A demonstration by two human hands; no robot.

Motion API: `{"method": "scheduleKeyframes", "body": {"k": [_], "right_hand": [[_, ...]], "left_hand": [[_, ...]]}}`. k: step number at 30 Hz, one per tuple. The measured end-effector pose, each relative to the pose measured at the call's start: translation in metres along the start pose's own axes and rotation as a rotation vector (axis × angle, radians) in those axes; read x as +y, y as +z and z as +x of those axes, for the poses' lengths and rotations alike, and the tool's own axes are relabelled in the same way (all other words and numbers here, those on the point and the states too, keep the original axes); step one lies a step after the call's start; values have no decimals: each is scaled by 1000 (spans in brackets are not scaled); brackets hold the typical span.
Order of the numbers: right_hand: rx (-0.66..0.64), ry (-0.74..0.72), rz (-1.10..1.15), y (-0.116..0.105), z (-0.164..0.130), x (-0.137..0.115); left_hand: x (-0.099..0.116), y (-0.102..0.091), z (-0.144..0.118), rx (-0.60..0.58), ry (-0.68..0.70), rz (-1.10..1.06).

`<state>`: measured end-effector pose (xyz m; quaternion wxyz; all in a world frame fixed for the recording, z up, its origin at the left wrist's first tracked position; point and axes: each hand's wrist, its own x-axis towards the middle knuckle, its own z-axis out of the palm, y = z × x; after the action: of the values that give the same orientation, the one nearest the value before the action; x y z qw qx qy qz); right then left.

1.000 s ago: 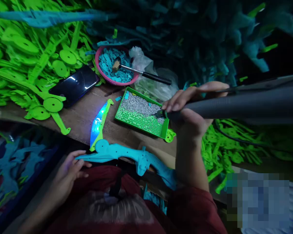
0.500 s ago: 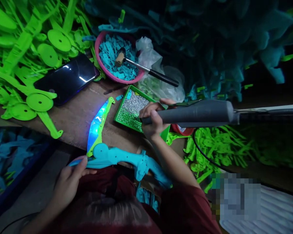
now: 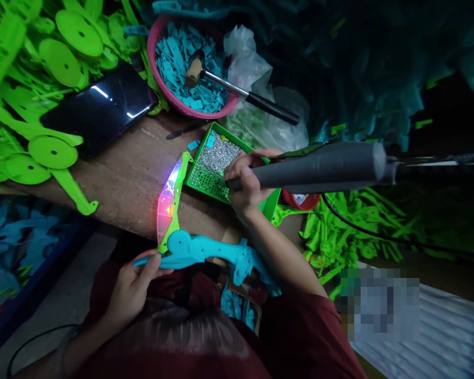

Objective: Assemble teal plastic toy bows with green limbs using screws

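Observation:
My left hand (image 3: 132,284) grips the near end of a cyan plastic toy (image 3: 205,252) that lies across my lap at the table edge. A green curved blade (image 3: 170,202) on the toy glows pink and red. My right hand (image 3: 243,181) is shut on a grey electric screwdriver (image 3: 319,167). The tool's tip sits in a green perforated tray (image 3: 205,181) holding several small silver screws (image 3: 220,153).
A pink bowl (image 3: 158,37) of cyan pieces holds a hammer (image 3: 240,93). A dark phone (image 3: 98,108) lies on the wooden table (image 3: 130,168). Green plastic parts (image 3: 51,73) pile up left and right. A clear bag (image 3: 256,116) sits behind the tray. A black cable (image 3: 379,234) trails right.
The blade's light went from blue to pink-red. My right hand brought the screwdriver tip down into the screw tray. My left hand slid slightly right along the toy.

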<state>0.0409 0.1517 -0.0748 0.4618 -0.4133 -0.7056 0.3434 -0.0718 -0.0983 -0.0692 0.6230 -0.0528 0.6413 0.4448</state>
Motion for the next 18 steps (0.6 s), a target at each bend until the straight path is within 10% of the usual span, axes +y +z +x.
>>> {"method": "scheduleKeyframes", "body": {"k": [14,18], "right_hand": [[-36,25,-18,4,6,-6],[92,-120,217,-9,0,-41]], "left_hand": [[-16,-2,7,-75,114,3],[-20,-2,8,-48,151,23]]}}
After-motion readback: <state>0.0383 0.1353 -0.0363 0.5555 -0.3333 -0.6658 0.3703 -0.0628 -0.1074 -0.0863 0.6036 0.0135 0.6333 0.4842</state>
